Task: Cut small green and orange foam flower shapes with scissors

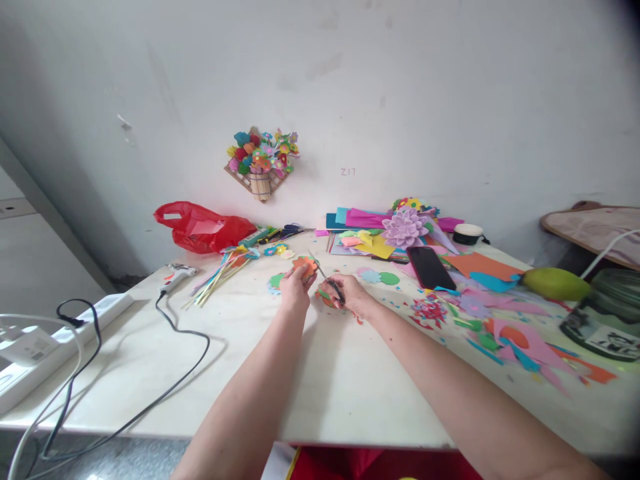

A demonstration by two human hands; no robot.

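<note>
Between the fingers of my left hand (297,285) is an orange flower-shaped cutout (303,266) with a scalloped edge. My right hand (349,293) is closed round the dark handles of a pair of scissors (336,289), whose blades reach up to the right edge of the orange piece. Just left of my left hand lie a green cutout (277,281) and a pale blue one beneath it. Under my right hand are more orange and green pieces, partly hidden. A light blue cutout (370,275) and a green cutout (389,278) lie beyond my right hand.
A glue gun (178,277) trails its cable over the table's left side, near a power strip (95,320). A red plastic bag (200,229) stands behind thin sticks (220,280). On the right are a phone (431,268), colourful scraps (520,343) and a glass jar (607,320).
</note>
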